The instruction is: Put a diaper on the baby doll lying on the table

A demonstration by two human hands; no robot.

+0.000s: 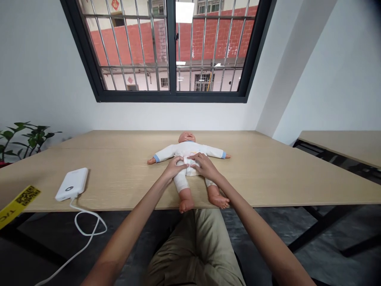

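Observation:
A baby doll (pixel 187 137) in white clothes with blue cuffs lies on its back on the table, arms spread and bare feet towards me. Around its hips is a white diaper (pixel 192 171), its front lying between the parted legs. My left hand (pixel 175 167) is at the diaper's left side, thumb and fingers closed on its edge near the waist. On the other side my right hand (pixel 204 165) has its fingers bent over the waist and its thumb against the diaper front. The fingertips partly cover the waist area.
The wooden table (pixel 119 174) reaches back to the wall beneath a barred window (pixel 171 96). A white power bank (pixel 72 184) with a white cable (pixel 89 234) hanging off the edge lies at left. Beyond it stands a green plant (pixel 32 137). Another table (pixel 345 145) is at right.

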